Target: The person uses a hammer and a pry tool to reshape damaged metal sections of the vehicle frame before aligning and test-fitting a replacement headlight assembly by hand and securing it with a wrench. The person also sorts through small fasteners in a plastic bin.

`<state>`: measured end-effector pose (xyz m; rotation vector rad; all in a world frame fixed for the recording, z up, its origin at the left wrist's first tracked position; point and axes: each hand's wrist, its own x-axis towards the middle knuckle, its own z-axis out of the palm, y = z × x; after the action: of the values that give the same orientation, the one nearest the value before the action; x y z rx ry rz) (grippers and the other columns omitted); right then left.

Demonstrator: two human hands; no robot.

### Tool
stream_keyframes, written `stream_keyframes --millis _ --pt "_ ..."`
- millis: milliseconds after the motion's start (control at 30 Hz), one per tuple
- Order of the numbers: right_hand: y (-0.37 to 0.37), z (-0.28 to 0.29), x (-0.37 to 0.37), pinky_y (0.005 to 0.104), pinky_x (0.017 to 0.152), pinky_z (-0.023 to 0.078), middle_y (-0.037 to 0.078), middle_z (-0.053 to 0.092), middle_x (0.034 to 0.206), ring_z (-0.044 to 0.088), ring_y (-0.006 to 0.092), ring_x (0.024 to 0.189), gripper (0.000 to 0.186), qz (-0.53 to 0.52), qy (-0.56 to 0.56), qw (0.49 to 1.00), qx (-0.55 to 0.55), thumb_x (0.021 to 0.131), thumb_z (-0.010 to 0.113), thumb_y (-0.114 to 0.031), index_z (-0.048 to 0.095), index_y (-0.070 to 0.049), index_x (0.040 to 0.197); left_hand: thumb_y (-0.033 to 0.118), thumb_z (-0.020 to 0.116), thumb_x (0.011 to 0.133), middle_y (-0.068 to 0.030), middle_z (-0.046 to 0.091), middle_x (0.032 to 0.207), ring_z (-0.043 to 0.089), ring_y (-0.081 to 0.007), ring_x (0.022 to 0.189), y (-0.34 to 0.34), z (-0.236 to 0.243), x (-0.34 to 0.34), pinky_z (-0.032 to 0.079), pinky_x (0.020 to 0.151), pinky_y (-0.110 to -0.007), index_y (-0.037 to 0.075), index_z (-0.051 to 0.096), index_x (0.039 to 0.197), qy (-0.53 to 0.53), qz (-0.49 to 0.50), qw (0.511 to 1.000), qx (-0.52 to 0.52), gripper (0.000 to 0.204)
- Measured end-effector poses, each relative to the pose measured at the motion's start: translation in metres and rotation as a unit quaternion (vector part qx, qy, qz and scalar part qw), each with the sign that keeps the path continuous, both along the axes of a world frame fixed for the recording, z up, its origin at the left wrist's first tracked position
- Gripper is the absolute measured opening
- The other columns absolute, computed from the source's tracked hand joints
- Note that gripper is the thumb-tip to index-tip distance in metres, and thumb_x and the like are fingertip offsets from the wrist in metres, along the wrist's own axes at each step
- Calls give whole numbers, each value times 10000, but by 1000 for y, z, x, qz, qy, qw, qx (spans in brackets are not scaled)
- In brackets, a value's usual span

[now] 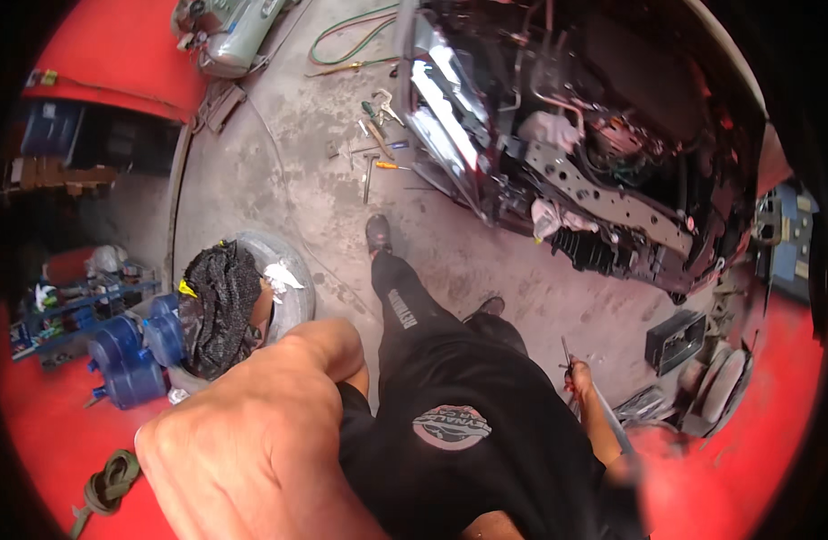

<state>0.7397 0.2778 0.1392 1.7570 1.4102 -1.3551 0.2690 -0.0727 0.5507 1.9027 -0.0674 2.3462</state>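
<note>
My left arm is bent up close to the camera, with the back of my left hand [216, 441] large at the lower left; its fingers are out of sight. At the right, my right hand [578, 378] hangs beside my black-clad leg, closed around a thin metal tool [566, 351] that points upward. On the concrete floor ahead of my feet lie hand tools, among them an orange-handled screwdriver [387, 166], a T-shaped tool [367, 180] and clamp pliers [387, 106].
A car [603, 207] with exposed front end fills the upper right. A tire [292, 306] holding black bundled material, blue water jugs [130, 378], a gas cylinder [234, 40] and hoses stand or lie around the left and back. A black box [675, 342] sits at the right.
</note>
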Motion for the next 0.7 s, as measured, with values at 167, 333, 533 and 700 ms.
stream_keyframes --millis 167,333,533,700 --pt "-54 18 -73 337 363 356 24 440 530 372 162 384 435 55 -37 998 0 1040 491 -412 545 -102 739 65 667 873 -128 632 707 620 -217 638 -114 -44 -111 564 649 -391 -61 713 795 -9 76 996 55 155" --pt "-134 57 -209 330 387 365 5 457 554 417 129 434 419 215 27 976 -29 1011 527 -420 619 -69 801 60 700 867 -151 684 795 686 -251 758 -215 -72 -210 602 786 -396 -59 720 841 -9 250 957 150 123" --pt "-215 110 -344 320 424 381 -4 452 564 420 118 456 475 231 28 970 -68 1017 496 -457 674 -18 975 -13 631 848 -150 665 734 654 -232 660 -225 -93 -275 600 706 -374 -42 679 740 -99 501 785 350 121" --pt "-242 111 -351 303 437 394 -10 477 582 442 110 465 487 164 70 983 -51 1019 539 -401 653 32 1212 -43 585 841 -151 658 704 628 -221 603 -273 -96 -278 591 665 -356 -39 657 703 -136 473 795 356 156"
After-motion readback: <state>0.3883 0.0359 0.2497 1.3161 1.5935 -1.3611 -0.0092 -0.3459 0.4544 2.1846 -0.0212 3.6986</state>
